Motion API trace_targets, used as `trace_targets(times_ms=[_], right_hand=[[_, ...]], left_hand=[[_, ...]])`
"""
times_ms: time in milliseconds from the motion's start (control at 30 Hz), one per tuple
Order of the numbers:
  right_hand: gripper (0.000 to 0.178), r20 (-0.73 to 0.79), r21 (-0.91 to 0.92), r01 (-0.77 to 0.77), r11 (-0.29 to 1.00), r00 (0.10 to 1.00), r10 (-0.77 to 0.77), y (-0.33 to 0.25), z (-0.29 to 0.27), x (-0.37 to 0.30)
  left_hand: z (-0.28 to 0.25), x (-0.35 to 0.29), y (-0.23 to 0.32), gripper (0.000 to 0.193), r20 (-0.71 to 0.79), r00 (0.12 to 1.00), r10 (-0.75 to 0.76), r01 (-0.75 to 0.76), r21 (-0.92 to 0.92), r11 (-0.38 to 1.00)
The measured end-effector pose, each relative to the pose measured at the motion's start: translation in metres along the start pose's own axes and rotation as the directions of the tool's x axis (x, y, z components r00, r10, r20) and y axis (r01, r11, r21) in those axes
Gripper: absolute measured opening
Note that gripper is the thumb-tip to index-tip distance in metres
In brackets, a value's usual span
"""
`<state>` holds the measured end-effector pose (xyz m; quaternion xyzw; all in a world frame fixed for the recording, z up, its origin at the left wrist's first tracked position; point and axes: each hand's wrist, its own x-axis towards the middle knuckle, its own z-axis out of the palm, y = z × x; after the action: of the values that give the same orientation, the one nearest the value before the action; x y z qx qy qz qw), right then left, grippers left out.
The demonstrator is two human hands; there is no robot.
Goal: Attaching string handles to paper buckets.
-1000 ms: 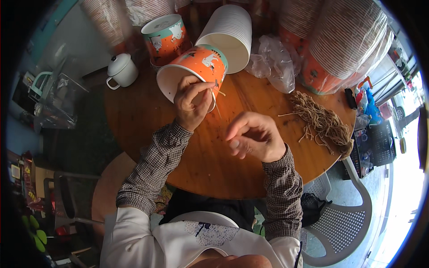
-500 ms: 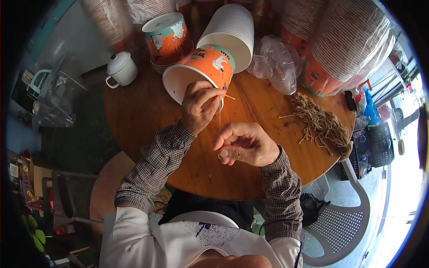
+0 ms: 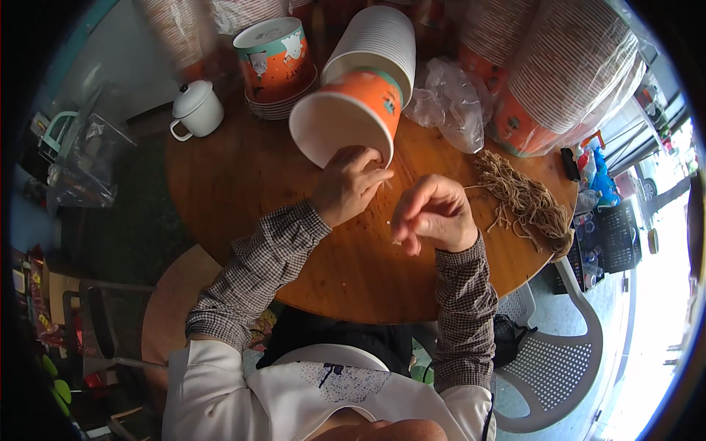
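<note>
An orange paper bucket (image 3: 358, 98) with a green band tips its white open mouth toward me. My left hand (image 3: 354, 185) is closed at its lower right rim, fingertips pinched together, with a short pale end of cord (image 3: 387, 184) poking out beside them. To the right, my right hand (image 3: 437, 214) hovers above the table with thumb and fingers curled into a pinch, somewhat blurred. A pale speck, perhaps part of the cord, shows near its fingertips; most of the cord is hidden or too thin to see.
Behind lies a nested stack of white buckets (image 3: 375, 44); upside-down orange buckets (image 3: 283, 73) stand left of it. A white lidded mug (image 3: 197, 110) sits at the left. Crumpled plastic (image 3: 448, 103), a bundle of tan cord (image 3: 526, 202) and wrapped bucket stacks (image 3: 566, 73) occupy the right.
The bucket has swung right and its mouth now turns more toward me. Both hands have moved right; the right one has also risen. The cord stretched between them no longer shows clearly.
</note>
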<state>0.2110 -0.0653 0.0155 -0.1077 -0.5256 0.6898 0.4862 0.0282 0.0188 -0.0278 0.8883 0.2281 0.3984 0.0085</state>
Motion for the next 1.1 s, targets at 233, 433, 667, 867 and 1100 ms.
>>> trace_targets(times_ms=[233,433,667,867,1100], right_hand=[[0.009,-0.256,-0.194,0.166,0.967,0.943,-0.214,0.012,-0.013,0.015],[0.007,-0.547,-0.336,0.161,0.928,0.768,-0.332,0.000,-0.033,0.011],[0.012,-0.659,-0.545,-0.101,0.832,0.666,-0.350,-0.002,-0.065,-0.002],[0.012,-0.454,-0.846,-0.158,0.510,0.716,-0.530,0.011,-0.026,0.008],[0.019,-0.477,-0.591,-0.116,0.798,0.849,-0.229,0.045,-0.001,0.036]], left_hand=[[-0.021,-0.003,0.021,0.025,0.133,0.914,-0.382,0.330,-0.793,0.513],[-0.019,-0.012,0.005,0.026,0.551,0.764,-0.336,0.601,-0.797,0.058],[-0.020,-0.018,-0.020,0.015,0.471,0.786,-0.400,0.615,-0.658,0.435],[-0.022,-0.009,-0.002,0.007,0.154,0.931,-0.331,0.362,-0.508,0.782],[-0.029,-0.006,-0.007,0.010,-0.031,0.968,-0.249,0.198,-0.520,0.831]])
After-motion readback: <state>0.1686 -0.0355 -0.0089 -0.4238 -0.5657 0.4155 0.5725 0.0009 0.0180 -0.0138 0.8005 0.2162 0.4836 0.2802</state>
